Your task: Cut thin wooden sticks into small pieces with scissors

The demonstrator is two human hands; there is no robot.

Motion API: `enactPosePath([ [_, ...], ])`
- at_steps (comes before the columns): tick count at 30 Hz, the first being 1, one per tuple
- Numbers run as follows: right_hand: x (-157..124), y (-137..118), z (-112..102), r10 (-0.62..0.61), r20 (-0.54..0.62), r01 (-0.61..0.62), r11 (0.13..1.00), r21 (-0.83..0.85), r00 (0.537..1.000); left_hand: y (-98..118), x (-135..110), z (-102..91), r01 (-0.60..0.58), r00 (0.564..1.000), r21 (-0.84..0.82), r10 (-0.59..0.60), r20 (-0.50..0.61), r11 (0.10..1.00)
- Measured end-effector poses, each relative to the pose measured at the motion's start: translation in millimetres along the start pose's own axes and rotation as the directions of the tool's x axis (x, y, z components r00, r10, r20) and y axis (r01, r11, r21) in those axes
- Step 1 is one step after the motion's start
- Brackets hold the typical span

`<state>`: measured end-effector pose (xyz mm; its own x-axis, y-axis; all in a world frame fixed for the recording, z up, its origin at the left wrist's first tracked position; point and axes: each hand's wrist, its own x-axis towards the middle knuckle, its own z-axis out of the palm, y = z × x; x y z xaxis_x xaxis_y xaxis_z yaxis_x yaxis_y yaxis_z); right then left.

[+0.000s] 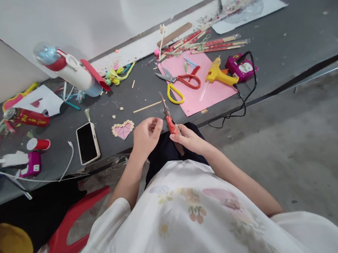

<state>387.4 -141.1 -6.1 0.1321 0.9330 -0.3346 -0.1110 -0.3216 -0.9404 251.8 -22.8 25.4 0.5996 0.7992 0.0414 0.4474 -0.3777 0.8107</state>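
Observation:
My right hand (190,139) is wrapped round a pair of red-handled pliers (170,123), its metal jaws pointing away from me over the table edge. Just left of the pliers, my left hand (148,134) is closed with the fingers curled in; whatever they may hold is hidden. Beyond my hands a thin wooden stick (147,107) lies on the table, one end close to the jaws. To the left sits a pink paper heart (123,130), edged along its upper part with small pale pieces. Two more small pale clusters (121,108) lie above it.
Scissors (182,79) and a yellow glue gun (220,74) rest on pink paper (193,104). A purple power block (240,68) trails a black cable. Leftward are a phone (86,142), a red can (29,117), a bottle (72,70) and a red stool (62,238) beside a person.

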Motion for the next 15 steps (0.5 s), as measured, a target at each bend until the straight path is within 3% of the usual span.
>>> enactPosePath([
  [3, 2, -3, 2, -0.011, -0.034, 0.011, 1.000, 0.001, 0.999, 1, -2, 11.6, 0.137, 0.962, -0.275, -0.062, 0.265, 0.952],
  [5, 2, -4, 4, -0.031, -0.036, 0.031, 0.999, -0.011, 0.999, 2, -1, 17.2, 0.192, 0.936, -0.376, -0.054, 0.349, 0.906],
  [9, 3, -5, 6, -0.082, 0.001, 0.082, 0.997, 0.001, 0.997, 4, 0, 21.1, 0.426, 0.859, -0.525, -0.146, 0.491, 0.737],
  [11, 3, -5, 6, -0.099, 0.011, 0.099, 0.995, 0.005, 0.995, 4, -1, 20.8, 0.478, 0.836, -0.570, -0.146, 0.530, 0.668],
  [15, 4, -4, 6, -0.111, 0.034, 0.111, 0.994, -0.007, 0.993, 1, -3, 21.5, 0.452, 0.858, -0.624, -0.118, 0.500, 0.637],
])
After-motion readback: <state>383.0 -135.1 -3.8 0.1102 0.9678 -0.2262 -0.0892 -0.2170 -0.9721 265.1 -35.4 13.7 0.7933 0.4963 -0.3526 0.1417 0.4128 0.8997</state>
